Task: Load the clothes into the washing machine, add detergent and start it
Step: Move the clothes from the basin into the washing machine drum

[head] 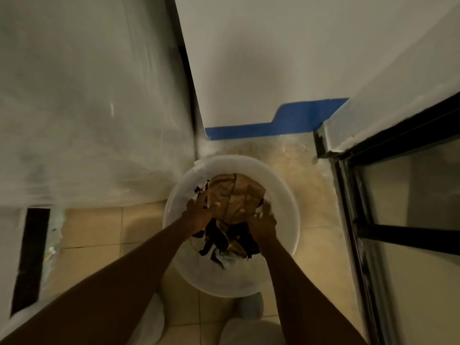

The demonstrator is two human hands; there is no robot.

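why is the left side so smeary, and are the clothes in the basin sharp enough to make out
Head view: motion blur streaks the pale surface at left; dim warm light. The clothes in the white basin read only as soft tan and dark patches, both hands blurred too.
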